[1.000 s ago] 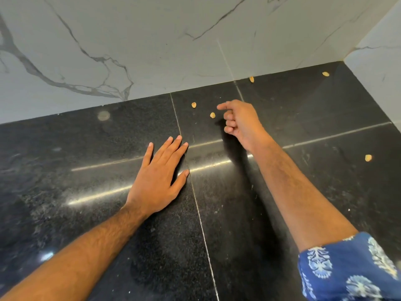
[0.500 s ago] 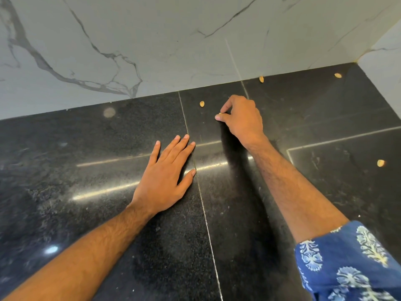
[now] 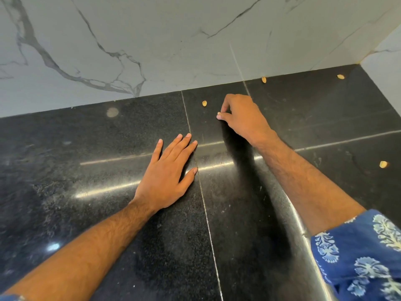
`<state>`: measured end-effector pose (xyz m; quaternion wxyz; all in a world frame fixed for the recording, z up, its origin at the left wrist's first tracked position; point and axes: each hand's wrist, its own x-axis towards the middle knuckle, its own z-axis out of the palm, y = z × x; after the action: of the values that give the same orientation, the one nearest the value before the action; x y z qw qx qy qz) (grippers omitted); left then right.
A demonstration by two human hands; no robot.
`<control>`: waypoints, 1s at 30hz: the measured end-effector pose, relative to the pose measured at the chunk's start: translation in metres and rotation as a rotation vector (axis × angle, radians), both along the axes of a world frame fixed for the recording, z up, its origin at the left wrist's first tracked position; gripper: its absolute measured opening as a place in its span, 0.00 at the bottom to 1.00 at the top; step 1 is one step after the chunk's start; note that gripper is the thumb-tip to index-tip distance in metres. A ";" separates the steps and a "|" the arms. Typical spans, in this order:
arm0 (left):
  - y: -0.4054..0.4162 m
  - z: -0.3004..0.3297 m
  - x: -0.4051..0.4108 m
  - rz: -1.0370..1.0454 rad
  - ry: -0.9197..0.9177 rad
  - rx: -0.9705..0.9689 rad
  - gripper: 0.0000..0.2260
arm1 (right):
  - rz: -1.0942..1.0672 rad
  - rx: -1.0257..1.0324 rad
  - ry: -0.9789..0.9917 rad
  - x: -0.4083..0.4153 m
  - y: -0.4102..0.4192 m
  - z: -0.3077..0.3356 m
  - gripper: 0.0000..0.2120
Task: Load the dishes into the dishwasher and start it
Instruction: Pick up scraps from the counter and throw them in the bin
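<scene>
No dishes or dishwasher are in view. A black granite countertop (image 3: 86,166) fills the frame, with small tan nut shells scattered on it. My right hand (image 3: 243,118) reaches toward the back and pinches one shell (image 3: 219,114) between thumb and fingertips. Another shell (image 3: 204,103) lies just left of it. My left hand (image 3: 167,177) rests flat on the counter with straight fingers, holding nothing.
A white marble backsplash (image 3: 152,40) rises behind the counter and meets a side wall (image 3: 386,48) at the far right corner. More shells lie near the back edge (image 3: 263,79), by the corner (image 3: 340,76) and at the right (image 3: 383,164).
My right hand dropped onto the shell near the back and closed its fingertips on it. My left hand stayed flat in place.
</scene>
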<state>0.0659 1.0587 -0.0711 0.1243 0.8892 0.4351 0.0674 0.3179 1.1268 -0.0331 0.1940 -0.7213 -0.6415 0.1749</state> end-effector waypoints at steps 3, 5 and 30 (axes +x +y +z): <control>0.000 -0.001 0.000 -0.001 0.004 0.003 0.29 | 0.093 0.077 -0.183 -0.006 -0.002 -0.004 0.07; 0.000 -0.001 0.001 -0.003 0.001 0.004 0.29 | 0.130 0.121 -0.356 -0.008 -0.003 -0.010 0.09; 0.000 -0.001 0.001 0.003 0.012 0.000 0.28 | -0.108 -0.002 0.173 -0.032 0.031 -0.002 0.05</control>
<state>0.0664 1.0584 -0.0717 0.1213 0.8890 0.4372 0.0623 0.2859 1.1580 -0.0352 0.2569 -0.7372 -0.5825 0.2265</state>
